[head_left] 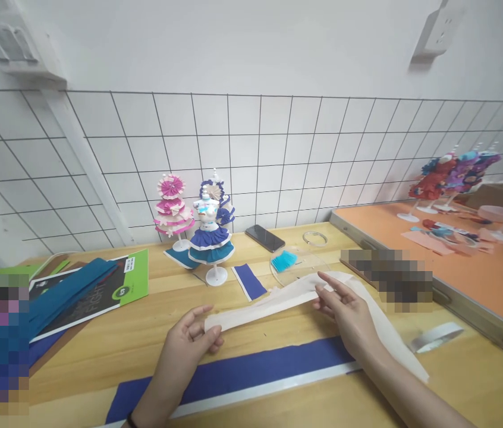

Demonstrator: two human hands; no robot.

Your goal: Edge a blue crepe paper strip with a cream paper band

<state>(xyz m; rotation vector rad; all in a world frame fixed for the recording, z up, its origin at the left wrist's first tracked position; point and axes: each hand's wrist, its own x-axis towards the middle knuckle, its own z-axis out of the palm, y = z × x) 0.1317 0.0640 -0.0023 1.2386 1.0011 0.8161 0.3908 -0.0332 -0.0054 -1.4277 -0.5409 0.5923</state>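
A long strip of white, crepe-like paper (273,302) stretches between my hands above the table. My left hand (191,342) pinches its left end between thumb and fingers. Farther along, my right hand (345,306) has its fingers closed at the strip, and the rest trails behind my right forearm to the table. Below lies a wide blue strip (273,365) with a white border along its near edge. A roll of white tape (439,336) stands right of my right forearm. Beyond my hands are a small blue piece with a white edge (249,282) and a bright blue fringed piece (284,260).
Small stands dressed in paper skirts, one blue and teal (210,241) and one pink (173,208), stand near the wall. A phone (264,238) and wire coil (314,239) lie behind. Folded teal paper (73,291) covers packs at left. An orange-topped table (394,232) adjoins at right.
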